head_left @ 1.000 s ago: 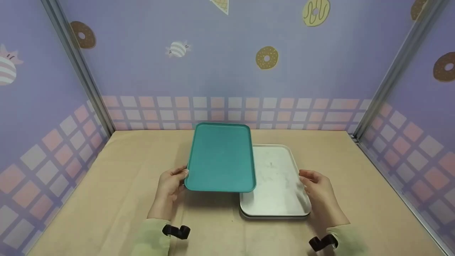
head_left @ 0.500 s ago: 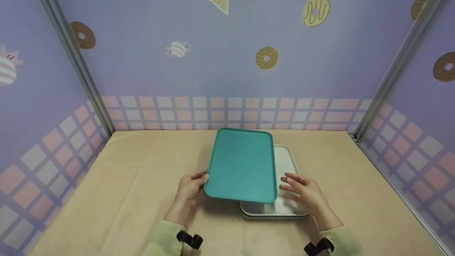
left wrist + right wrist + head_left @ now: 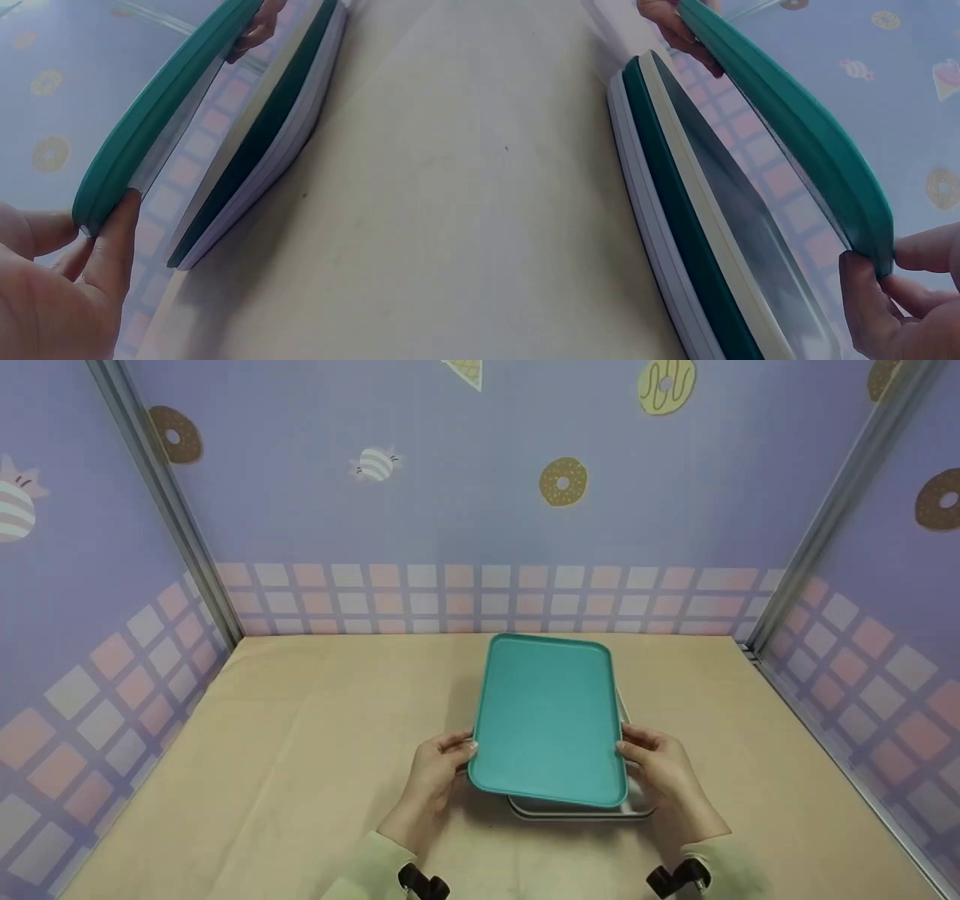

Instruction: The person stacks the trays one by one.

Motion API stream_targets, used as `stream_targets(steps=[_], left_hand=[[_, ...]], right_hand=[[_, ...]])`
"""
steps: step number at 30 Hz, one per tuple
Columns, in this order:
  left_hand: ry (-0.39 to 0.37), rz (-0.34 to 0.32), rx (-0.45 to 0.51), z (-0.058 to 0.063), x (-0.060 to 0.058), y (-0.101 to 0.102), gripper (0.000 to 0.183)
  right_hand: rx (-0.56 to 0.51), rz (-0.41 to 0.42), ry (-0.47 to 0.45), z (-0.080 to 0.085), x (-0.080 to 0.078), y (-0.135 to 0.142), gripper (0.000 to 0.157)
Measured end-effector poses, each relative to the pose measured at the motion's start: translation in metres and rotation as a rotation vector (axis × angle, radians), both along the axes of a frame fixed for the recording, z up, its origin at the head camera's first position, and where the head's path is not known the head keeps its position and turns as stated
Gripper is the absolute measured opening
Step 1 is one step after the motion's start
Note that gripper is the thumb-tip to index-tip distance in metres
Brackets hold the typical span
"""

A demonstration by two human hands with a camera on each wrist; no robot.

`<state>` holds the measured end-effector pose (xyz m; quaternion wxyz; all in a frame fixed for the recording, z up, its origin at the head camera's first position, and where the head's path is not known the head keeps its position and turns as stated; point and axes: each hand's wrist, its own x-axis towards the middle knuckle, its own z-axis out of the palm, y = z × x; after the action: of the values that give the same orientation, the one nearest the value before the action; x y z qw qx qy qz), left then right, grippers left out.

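A teal rectangular tray [image 3: 551,720] is raised over a stack of trays, tilted slightly in the head view. My left hand [image 3: 437,769] pinches its left edge, thumb above and fingers beneath. On the opposite edge, my right hand [image 3: 664,769] grips it the same way. In the right wrist view the stack shows a cream-rimmed tray [image 3: 709,217] on top, a dark green tray [image 3: 656,150] under it, and a pale lavender layer [image 3: 631,150] lowest. A gap separates the teal tray from the stack. From the head view, most of the stack is hidden.
A beige cloth covers the table [image 3: 337,720]. Purple walls [image 3: 465,510] with doughnut and sweet prints enclose the back and both sides. Metal posts [image 3: 165,502] stand in the back corners. Each wrist wears a black camera mount [image 3: 424,881].
The teal tray has moved right and nearer to me, from beside the stack to over it, carried by my left hand. My right hand left the stack's edge and took the teal tray's right edge.
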<state>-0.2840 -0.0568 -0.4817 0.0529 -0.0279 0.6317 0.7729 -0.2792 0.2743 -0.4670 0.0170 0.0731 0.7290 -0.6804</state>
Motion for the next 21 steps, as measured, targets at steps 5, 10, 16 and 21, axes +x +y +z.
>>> stream_targets(steps=[5, 10, 16, 21], left_hand=[[0.010, -0.023, 0.014, -0.004, 0.003, 0.009, 0.039], [0.031, -0.055, -0.066, -0.007, 0.007, 0.019, 0.040], [0.120, -0.120, -0.211, -0.012, 0.008, 0.028, 0.042], [0.135, -0.151, -0.210, -0.019, 0.005, 0.031, 0.043]], right_hand=[[0.094, -0.002, -0.004, -0.001, -0.003, 0.010, 0.051], [0.176, -0.010, -0.013, -0.004, -0.005, 0.019, 0.049], [0.232, -0.068, -0.025, -0.010, -0.010, 0.029, 0.046], [0.239, -0.074, -0.031, -0.015, -0.013, 0.033, 0.045]])
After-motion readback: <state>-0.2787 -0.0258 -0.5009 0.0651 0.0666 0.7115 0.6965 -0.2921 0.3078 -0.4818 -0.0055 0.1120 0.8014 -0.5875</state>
